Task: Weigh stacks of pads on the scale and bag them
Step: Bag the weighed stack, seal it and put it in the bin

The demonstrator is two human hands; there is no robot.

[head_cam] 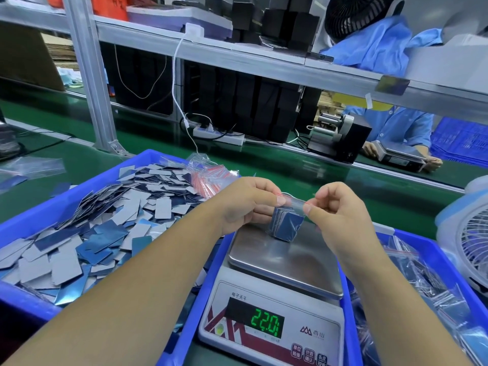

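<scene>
Hemmed in: left blue bin (39, 215) heaped with loose pads (111, 220), too many to count, its rim close beside the scale (277, 299); right blue bin (412, 241) crowding the other side. Left hand (245, 204) and right hand (340, 210) over the pan, fingers (280, 200) pinching the clear zip bag (294, 202) by its top edge. One pad stack (287, 225) hung between both hands, bottom at the pan. Read 22.0.

Brushed metal scale pan (285, 262), dully reflective. Left of scale: glossy blue plastic bin (31, 220); matt grey and shiny blue pads (105, 228).
</scene>
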